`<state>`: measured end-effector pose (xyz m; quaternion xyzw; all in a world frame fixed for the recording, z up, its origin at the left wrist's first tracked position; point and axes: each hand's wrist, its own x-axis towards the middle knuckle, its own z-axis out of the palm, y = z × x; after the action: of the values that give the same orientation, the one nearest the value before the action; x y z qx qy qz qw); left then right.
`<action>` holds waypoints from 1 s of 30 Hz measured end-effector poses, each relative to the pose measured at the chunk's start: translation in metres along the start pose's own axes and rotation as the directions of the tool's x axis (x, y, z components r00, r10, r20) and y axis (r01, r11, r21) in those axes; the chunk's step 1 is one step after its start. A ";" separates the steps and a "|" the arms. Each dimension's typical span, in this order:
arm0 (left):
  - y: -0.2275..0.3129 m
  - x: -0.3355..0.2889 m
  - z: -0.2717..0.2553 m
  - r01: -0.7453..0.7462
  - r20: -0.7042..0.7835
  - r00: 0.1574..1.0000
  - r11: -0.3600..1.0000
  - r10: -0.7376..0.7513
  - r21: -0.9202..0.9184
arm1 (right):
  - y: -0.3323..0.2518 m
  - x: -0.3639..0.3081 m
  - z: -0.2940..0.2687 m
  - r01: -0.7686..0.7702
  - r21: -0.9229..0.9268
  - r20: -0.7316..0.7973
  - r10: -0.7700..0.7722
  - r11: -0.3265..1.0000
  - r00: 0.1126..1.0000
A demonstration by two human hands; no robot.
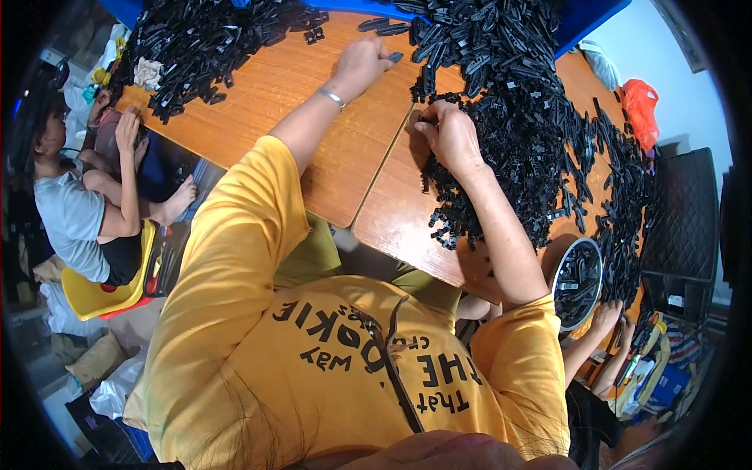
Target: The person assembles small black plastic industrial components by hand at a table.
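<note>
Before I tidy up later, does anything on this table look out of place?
Yes: a crumpled whitish wad sits among the black parts at the far left of the table. It looks odd because the pieces around it are dark. I can't make out any damage.

Small-parts workshop, heaped black plastic parts (pixel 521 133), wooden tabletop (pixel 243 117), blue bin (pixel 591 19), seated co-worker (pixel 70 215)

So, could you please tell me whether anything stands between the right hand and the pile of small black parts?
Nothing visible does. The right hand is at the left edge of the pile. The left hand, with a dark part at its fingertips, is farther left, out of the way.
</note>
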<state>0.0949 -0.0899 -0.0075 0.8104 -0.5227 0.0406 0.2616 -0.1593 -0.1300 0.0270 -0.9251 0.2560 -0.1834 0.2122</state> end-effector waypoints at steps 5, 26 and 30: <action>0.014 -0.048 -0.014 0.515 0.508 0.849 0.013 -0.142 -0.857 | -0.023 -0.007 -0.006 -0.168 0.272 -0.001 0.175 0.947 0.985; 0.060 -0.114 -0.089 0.451 0.431 0.892 -0.255 0.133 -0.855 | -0.079 -0.027 -0.046 0.402 0.209 -0.416 -0.291 0.891 0.861; 0.061 -0.114 -0.090 0.473 0.456 0.881 -0.181 0.128 -0.862 | -0.078 -0.025 -0.052 0.470 0.172 -0.404 -0.374 0.866 0.835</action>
<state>0.0095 0.0268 0.0541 0.3775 -0.2857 -0.5683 0.6730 -0.1719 -0.0708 0.1033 -0.8729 0.0513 -0.4232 0.2371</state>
